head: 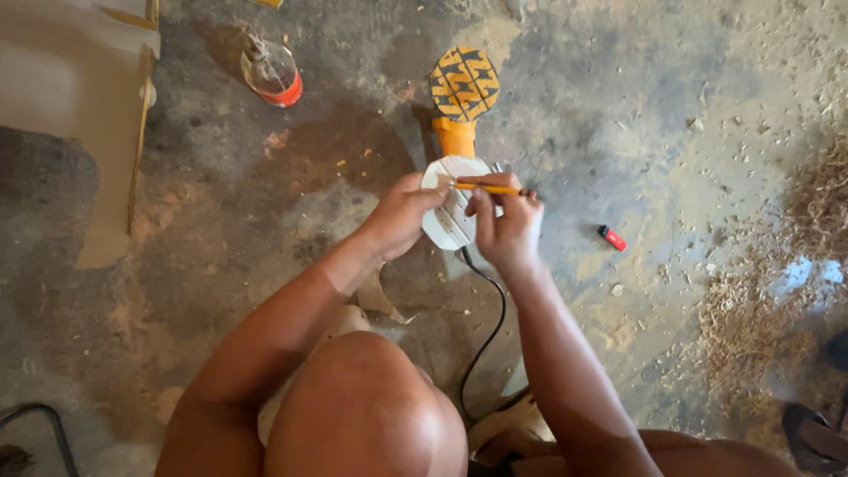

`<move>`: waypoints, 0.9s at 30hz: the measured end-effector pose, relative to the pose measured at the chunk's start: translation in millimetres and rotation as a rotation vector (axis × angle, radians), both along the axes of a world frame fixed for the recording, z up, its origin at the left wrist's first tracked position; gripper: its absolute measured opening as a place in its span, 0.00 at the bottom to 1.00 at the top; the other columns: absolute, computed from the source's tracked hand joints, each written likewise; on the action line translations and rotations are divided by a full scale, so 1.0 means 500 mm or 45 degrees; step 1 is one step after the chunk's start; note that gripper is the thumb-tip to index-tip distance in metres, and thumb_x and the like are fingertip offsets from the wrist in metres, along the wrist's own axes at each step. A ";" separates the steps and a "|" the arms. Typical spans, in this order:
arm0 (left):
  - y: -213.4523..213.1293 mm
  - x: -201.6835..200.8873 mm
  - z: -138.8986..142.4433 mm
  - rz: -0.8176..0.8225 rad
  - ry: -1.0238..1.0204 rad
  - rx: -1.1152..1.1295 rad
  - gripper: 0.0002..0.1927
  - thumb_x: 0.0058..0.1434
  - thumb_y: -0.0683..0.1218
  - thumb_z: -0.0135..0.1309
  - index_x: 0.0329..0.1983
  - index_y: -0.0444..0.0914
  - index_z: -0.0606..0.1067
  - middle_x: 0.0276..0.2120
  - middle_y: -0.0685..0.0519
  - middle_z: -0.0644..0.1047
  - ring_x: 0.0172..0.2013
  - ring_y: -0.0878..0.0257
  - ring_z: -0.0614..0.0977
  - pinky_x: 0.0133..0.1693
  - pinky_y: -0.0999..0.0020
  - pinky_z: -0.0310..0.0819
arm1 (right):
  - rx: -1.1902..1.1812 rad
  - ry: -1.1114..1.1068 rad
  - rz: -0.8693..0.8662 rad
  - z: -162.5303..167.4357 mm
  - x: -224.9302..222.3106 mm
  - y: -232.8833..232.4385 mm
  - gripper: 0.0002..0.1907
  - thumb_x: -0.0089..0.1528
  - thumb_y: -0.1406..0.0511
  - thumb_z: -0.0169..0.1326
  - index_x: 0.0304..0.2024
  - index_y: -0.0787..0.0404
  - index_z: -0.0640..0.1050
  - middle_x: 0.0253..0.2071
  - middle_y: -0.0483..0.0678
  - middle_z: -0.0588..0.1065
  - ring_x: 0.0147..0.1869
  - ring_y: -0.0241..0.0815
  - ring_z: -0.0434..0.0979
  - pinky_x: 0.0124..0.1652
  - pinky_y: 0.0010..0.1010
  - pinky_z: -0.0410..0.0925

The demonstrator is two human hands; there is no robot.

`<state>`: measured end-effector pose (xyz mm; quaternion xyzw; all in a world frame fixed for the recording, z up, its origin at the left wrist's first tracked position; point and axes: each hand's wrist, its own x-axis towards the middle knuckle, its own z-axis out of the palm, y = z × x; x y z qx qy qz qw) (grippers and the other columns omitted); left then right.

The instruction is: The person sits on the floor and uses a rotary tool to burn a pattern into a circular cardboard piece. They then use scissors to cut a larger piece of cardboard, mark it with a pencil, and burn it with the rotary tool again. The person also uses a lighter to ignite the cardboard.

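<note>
Honestly, keep the left hand (pixel 402 215) fingers clamped on the round white wooden disc (pixel 450 216) while the right hand (pixel 505 228) fingers pinch the yellow pencil (pixel 488 188) just above it, marking lightly.

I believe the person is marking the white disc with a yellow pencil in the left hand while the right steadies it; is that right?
Not quite: the head view shows the yellow pencil in the right hand, and the left hand steadies the white disc.

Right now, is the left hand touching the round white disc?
Touching. The head view shows the left hand with its fingers lying on the round white disc's left edge.
</note>
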<state>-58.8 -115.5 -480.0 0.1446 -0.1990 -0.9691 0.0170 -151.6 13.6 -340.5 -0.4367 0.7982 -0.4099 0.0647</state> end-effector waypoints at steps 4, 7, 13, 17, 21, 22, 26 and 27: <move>0.011 0.001 -0.006 0.069 -0.133 -0.133 0.19 0.65 0.37 0.48 0.59 0.28 0.72 0.51 0.42 0.80 0.51 0.53 0.83 0.57 0.56 0.77 | -0.394 -0.269 -0.146 -0.023 0.006 0.013 0.06 0.72 0.72 0.45 0.50 0.66 0.73 0.43 0.52 0.80 0.35 0.34 0.79 0.38 0.25 0.73; 0.014 -0.002 0.003 0.135 -0.084 -0.070 0.19 0.66 0.37 0.47 0.61 0.30 0.71 0.53 0.45 0.79 0.52 0.56 0.82 0.59 0.58 0.75 | -0.223 -0.137 -0.076 -0.052 0.010 0.010 0.03 0.71 0.72 0.48 0.46 0.67 0.73 0.35 0.49 0.78 0.31 0.34 0.78 0.35 0.26 0.70; -0.011 0.008 0.032 -0.001 0.197 0.122 0.19 0.67 0.39 0.46 0.60 0.29 0.73 0.53 0.43 0.80 0.52 0.53 0.82 0.59 0.55 0.76 | -0.039 -0.339 -0.054 -0.058 -0.001 0.003 0.04 0.71 0.73 0.49 0.45 0.68 0.76 0.31 0.49 0.78 0.30 0.34 0.79 0.34 0.26 0.72; -0.031 0.004 0.041 -0.056 -0.174 0.089 0.16 0.70 0.43 0.45 0.58 0.32 0.72 0.51 0.44 0.79 0.50 0.54 0.82 0.54 0.57 0.78 | 0.032 -0.097 0.215 -0.027 -0.011 0.011 0.05 0.68 0.72 0.51 0.43 0.66 0.78 0.34 0.51 0.80 0.31 0.35 0.80 0.35 0.27 0.72; -0.016 -0.002 0.036 0.073 -0.226 -0.062 0.16 0.71 0.43 0.45 0.59 0.30 0.72 0.50 0.44 0.79 0.50 0.55 0.83 0.53 0.59 0.78 | -0.382 -0.145 -0.049 -0.024 -0.006 0.013 0.07 0.73 0.73 0.45 0.49 0.69 0.75 0.44 0.55 0.79 0.40 0.38 0.81 0.40 0.27 0.75; -0.008 -0.003 0.034 0.113 -0.201 -0.073 0.16 0.71 0.43 0.45 0.58 0.30 0.73 0.50 0.44 0.80 0.50 0.55 0.83 0.54 0.59 0.79 | -0.436 -0.056 -0.058 -0.028 -0.005 0.012 0.06 0.73 0.72 0.45 0.47 0.68 0.74 0.44 0.56 0.79 0.41 0.39 0.81 0.39 0.26 0.75; 0.013 -0.002 0.023 0.191 -0.152 -0.241 0.16 0.74 0.43 0.46 0.59 0.28 0.73 0.50 0.45 0.80 0.49 0.58 0.82 0.53 0.62 0.77 | 0.134 -0.073 -0.084 -0.044 -0.007 0.009 0.05 0.68 0.73 0.52 0.43 0.70 0.79 0.29 0.53 0.79 0.29 0.36 0.80 0.34 0.28 0.70; 0.014 -0.003 0.022 0.189 -0.136 -0.194 0.16 0.72 0.42 0.45 0.59 0.29 0.73 0.50 0.46 0.80 0.50 0.59 0.82 0.54 0.62 0.77 | -0.029 -0.096 -0.091 -0.046 -0.008 0.011 0.05 0.69 0.73 0.51 0.43 0.70 0.77 0.33 0.54 0.79 0.30 0.36 0.79 0.34 0.28 0.70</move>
